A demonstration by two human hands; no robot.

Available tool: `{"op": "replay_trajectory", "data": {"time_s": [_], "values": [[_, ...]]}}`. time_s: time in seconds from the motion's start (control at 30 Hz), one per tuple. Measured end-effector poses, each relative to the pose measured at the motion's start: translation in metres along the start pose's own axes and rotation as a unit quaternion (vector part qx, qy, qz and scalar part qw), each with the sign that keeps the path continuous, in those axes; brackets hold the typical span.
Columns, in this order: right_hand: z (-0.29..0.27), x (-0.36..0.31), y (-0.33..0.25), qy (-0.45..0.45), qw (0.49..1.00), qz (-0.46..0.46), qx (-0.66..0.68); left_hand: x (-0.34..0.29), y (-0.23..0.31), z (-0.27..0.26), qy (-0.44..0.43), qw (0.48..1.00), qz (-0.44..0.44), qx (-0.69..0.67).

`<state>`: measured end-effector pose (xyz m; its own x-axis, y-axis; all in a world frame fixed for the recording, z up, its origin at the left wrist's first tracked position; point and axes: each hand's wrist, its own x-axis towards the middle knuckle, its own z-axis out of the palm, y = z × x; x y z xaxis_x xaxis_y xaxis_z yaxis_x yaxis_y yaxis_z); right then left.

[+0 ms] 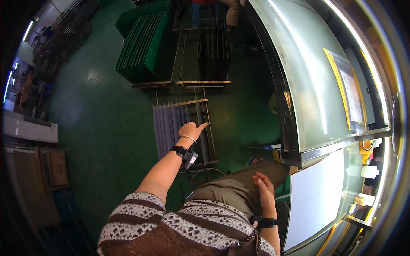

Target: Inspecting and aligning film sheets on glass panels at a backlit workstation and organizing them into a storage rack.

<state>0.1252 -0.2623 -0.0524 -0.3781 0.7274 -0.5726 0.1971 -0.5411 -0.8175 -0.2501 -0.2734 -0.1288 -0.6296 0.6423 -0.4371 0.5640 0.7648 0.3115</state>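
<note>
Now I see my left hand (191, 129), loosely curled and holding nothing, index finger touching the upright grey ribbed panels in a metal rack (171, 121), lying toward twelve o'clock; right hand (264, 185) rests open, empty.

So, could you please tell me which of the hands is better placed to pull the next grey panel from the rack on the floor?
The left hand: it is stretched out over the grey panels standing in the rack, index finger extended above them. The right hand rests open by the person's thigh, well away from the rack.
</note>
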Motion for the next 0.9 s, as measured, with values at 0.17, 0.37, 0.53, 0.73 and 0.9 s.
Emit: {"op": "replay_trajectory", "data": {"time_s": [0.17, 0.37, 0.53, 0.73, 0.9], "values": [[-0.002, -0.005, 0.001, -0.004, 1.000, -0.007, -0.002, -0.013, -0.016, 0.002, -0.023, 1.000, 0.000, 0.005], [-0.011, -0.041, -0.009, 0.006, 1.000, -0.004, -0.025, -0.050, -0.046, 0.055, -0.145, 0.989, 0.020, 0.027], [-0.045, -0.091, 0.021, 0.084, 0.996, 0.017, 0.026, -0.056, -0.063, 0.075, -0.284, 0.927, 0.150, 0.194], [-0.069, -0.148, 0.093, 0.171, 0.980, 0.018, 0.100, 0.046, -0.265, 0.116, 0.028, 0.747, 0.654, 0.118], [-0.054, -0.198, 0.091, 0.263, 0.938, -0.038, 0.223, 0.099, -0.200, 0.137, -0.037, 0.770, 0.597, 0.222]]}}
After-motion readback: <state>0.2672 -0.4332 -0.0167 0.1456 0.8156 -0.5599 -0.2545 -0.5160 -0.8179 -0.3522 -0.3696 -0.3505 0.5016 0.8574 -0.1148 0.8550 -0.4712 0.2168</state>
